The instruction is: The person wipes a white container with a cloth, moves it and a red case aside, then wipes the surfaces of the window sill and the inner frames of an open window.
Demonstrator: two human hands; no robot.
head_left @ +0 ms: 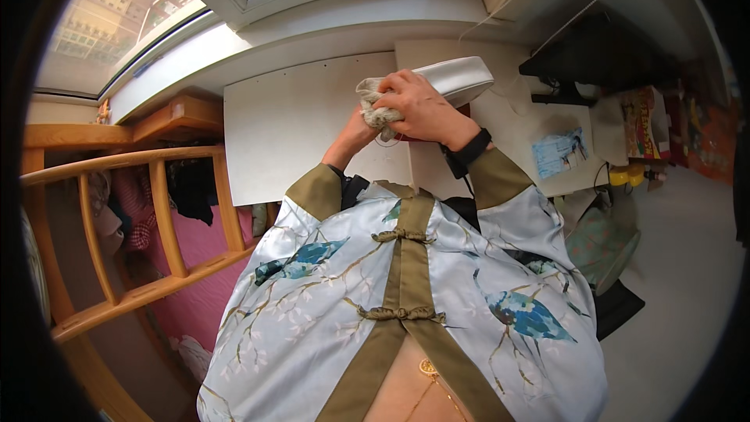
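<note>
A crumpled beige cloth [373, 100] is bunched in front of my chest, above a white desk board [289, 133]. My right hand [422, 105], with a black band on its wrist, is closed over the cloth from the right. My left hand [358, 131] comes up to the cloth from below; only its wrist shows, and its fingers are hidden by the cloth and the right hand. Just behind my hands lies a long pale grey, rounded object [461, 76], slanting up to the right. My light floral top with olive trim fills the lower frame.
A wooden bed rail [156, 219] with pink bedding [207, 266] stands at left. A window [117, 16] runs along the top. A black monitor [601, 51], colourful boxes [644, 121], a yellow item [626, 176] and a blue-and-white paper [561, 152] sit at right.
</note>
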